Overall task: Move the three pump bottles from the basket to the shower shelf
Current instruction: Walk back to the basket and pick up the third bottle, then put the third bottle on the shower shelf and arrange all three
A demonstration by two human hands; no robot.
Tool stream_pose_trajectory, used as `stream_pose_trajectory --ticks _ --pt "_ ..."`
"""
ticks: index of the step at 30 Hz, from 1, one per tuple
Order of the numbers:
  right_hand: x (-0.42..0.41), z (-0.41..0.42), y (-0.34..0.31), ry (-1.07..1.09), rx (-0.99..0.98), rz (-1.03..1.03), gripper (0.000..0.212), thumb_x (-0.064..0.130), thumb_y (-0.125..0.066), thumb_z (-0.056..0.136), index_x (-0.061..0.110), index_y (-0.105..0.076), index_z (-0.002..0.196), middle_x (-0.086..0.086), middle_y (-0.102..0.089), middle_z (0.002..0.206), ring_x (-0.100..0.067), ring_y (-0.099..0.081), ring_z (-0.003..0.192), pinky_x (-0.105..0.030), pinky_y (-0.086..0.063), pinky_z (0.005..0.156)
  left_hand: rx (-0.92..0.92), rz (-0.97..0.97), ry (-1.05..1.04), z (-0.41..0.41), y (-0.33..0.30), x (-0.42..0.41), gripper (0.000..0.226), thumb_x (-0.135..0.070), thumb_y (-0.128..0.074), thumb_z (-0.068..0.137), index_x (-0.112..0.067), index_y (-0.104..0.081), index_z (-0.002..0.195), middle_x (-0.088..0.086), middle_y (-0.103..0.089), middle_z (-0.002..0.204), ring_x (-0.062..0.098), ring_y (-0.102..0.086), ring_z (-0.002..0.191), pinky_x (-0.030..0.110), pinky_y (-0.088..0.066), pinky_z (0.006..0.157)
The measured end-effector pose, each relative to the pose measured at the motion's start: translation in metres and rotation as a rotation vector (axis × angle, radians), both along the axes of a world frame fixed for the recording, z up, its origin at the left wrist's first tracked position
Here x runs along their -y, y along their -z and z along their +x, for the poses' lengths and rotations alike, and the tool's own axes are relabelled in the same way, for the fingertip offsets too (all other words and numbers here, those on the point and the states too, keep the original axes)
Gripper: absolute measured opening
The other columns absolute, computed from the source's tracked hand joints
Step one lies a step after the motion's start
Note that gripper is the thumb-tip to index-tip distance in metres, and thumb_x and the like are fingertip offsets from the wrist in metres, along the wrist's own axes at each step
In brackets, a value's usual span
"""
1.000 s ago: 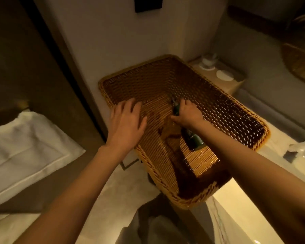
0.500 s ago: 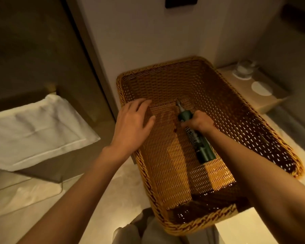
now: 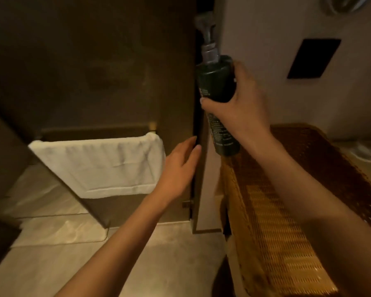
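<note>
Right hand (image 3: 242, 103) wraps the dark green pump bottle (image 3: 217, 99) mid-body, upright at upper centre, clear of the wicker basket (image 3: 287, 232) lower right. Left hand (image 3: 180, 168) reaches open toward the door edge (image 3: 198, 179); swinging through, the pump could clip it.

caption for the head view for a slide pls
Right hand lifts a dark green pump bottle above the wicker basket; open left hand reaches toward the door edge beside a white towel.
</note>
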State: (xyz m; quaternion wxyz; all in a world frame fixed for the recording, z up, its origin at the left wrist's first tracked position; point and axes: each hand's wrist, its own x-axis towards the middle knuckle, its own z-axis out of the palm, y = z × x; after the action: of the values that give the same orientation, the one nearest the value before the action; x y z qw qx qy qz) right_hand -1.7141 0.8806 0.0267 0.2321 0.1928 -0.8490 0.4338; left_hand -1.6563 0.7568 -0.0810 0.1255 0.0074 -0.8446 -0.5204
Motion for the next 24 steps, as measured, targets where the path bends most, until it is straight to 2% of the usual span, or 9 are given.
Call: stream_pose_trajectory --ticks 4,6,9,11,13,16,18,21,24 --pt "0.095 0.037 -0.004 -0.131 -0.015 0.019 0.073 0.048 -0.072 0.064 0.028 -0.047 0.129 0.006 -0.059 0.121 -0.015 -0.056 0.108 -0.035 -0.047 0.084 0.136 0.461 -0.082 0.031 -0.011 0.072 0.039 -0.045 -0.035 0.097 -0.028 -0.052 0.129 -0.006 -0.059 0.128 0.011 -0.056 0.116 0.026 -0.047 0.095" --pt "0.146 0.055 0.008 -0.242 0.058 -0.003 0.071 0.045 -0.074 0.063 0.030 -0.047 0.127 0.006 -0.060 0.120 -0.014 -0.057 0.107 -0.035 -0.047 0.085 0.206 0.625 -0.161 0.060 -0.003 0.111 0.035 -0.041 -0.037 0.097 -0.025 -0.059 0.120 -0.005 -0.062 0.119 0.015 -0.061 0.108 0.028 -0.051 0.089" --pt "0.219 0.082 0.032 -0.427 0.182 -0.016 0.067 0.042 -0.077 0.064 0.031 -0.049 0.123 0.006 -0.062 0.117 -0.015 -0.058 0.104 -0.042 -0.051 0.087 0.246 0.978 -0.330 0.109 0.022 0.172 0.029 -0.027 -0.042 0.095 -0.014 -0.066 0.102 0.004 -0.065 0.110 0.022 -0.062 0.101 0.036 -0.049 0.092" --pt "0.271 0.106 0.050 -0.536 0.273 -0.024 0.064 0.040 -0.077 0.064 0.031 -0.049 0.121 0.008 -0.061 0.115 -0.014 -0.058 0.102 -0.044 -0.052 0.088 0.236 1.174 -0.448 0.146 0.039 0.215 0.026 -0.020 -0.041 0.095 -0.010 -0.064 0.098 0.008 -0.066 0.102 0.025 -0.064 0.096 0.036 -0.048 0.094" --pt "0.317 0.130 0.068 -0.634 0.375 -0.068 0.062 0.037 -0.079 0.063 0.034 -0.050 0.118 0.015 -0.060 0.107 -0.009 -0.058 0.099 -0.041 -0.052 0.088 0.228 1.253 -0.603 0.182 0.052 0.256 0.024 -0.018 -0.041 0.095 -0.007 -0.061 0.101 0.010 -0.067 0.098 0.024 -0.064 0.090 0.035 -0.048 0.092" --pt "0.375 0.164 0.086 -0.794 0.510 -0.152 0.057 0.031 -0.081 0.066 0.035 -0.051 0.114 0.025 -0.057 0.098 0.004 -0.057 0.088 -0.023 -0.050 0.077 0.185 1.335 -0.810 0.233 0.057 0.308 0.024 -0.018 -0.043 0.094 -0.005 -0.060 0.103 0.014 -0.066 0.102 0.026 -0.063 0.091 0.036 -0.049 0.091" --pt "0.413 0.184 0.089 -0.886 0.554 -0.176 0.060 0.030 -0.081 0.067 0.031 -0.051 0.119 0.022 -0.059 0.104 0.006 -0.057 0.089 -0.014 -0.047 0.073 0.130 1.404 -0.908 0.262 0.056 0.342 0.023 -0.017 -0.043 0.094 -0.005 -0.061 0.102 0.016 -0.066 0.104 0.028 -0.063 0.094 0.037 -0.051 0.087" --pt "0.471 0.205 0.077 -1.017 0.544 -0.192 0.055 0.027 -0.082 0.067 0.033 -0.053 0.113 0.025 -0.060 0.100 0.013 -0.059 0.088 -0.005 -0.047 0.065 -0.009 1.472 -0.981 0.293 0.048 0.394 0.026 -0.015 -0.044 0.092 -0.004 -0.062 0.107 0.018 -0.067 0.106 0.029 -0.065 0.097 0.038 -0.052 0.083" --pt "0.527 0.213 0.062 -1.122 0.504 -0.200 0.054 0.020 -0.082 0.066 0.024 -0.057 0.113 0.016 -0.065 0.101 0.012 -0.059 0.088 -0.003 -0.046 0.067 -0.117 1.489 -1.037 0.306 0.040 0.448 0.027 -0.013 -0.047 0.089 -0.003 -0.064 0.107 0.020 -0.067 0.108 0.030 -0.067 0.095 0.040 -0.054 0.080"
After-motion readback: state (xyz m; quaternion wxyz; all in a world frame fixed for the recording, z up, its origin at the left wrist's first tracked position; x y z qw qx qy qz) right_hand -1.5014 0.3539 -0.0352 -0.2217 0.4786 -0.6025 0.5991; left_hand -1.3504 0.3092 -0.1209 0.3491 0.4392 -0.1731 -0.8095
